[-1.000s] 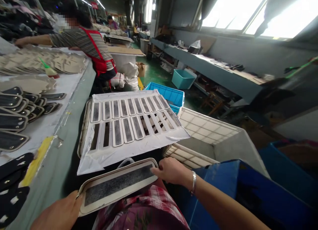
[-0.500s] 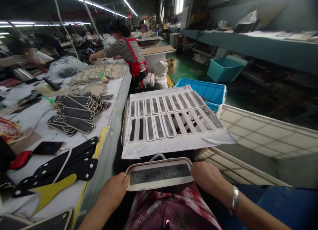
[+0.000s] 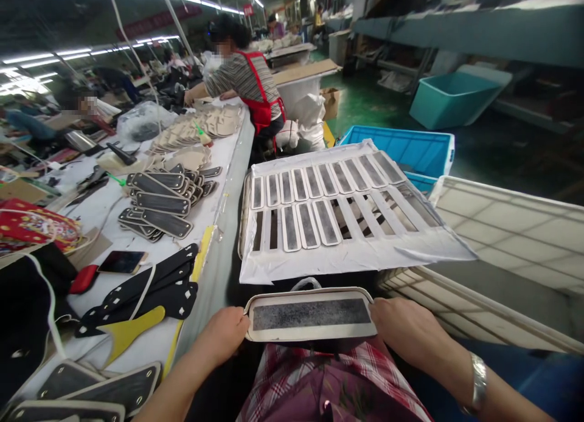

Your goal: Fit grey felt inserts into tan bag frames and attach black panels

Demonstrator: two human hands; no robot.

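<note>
Now we are holding a panel (image 3: 312, 314) at lower centre. Our left hand (image 3: 227, 333) and right hand (image 3: 402, 328) are clamping its ends.

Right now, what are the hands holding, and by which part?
A pale-rimmed dark panel: left hand at its left end, right hand at its right.

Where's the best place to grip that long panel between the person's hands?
Probably the panel's short ends, one hand from each side, as the left hand and right hand do: it's long, lies crosswise, and end grips leave its middle uncovered.
</note>
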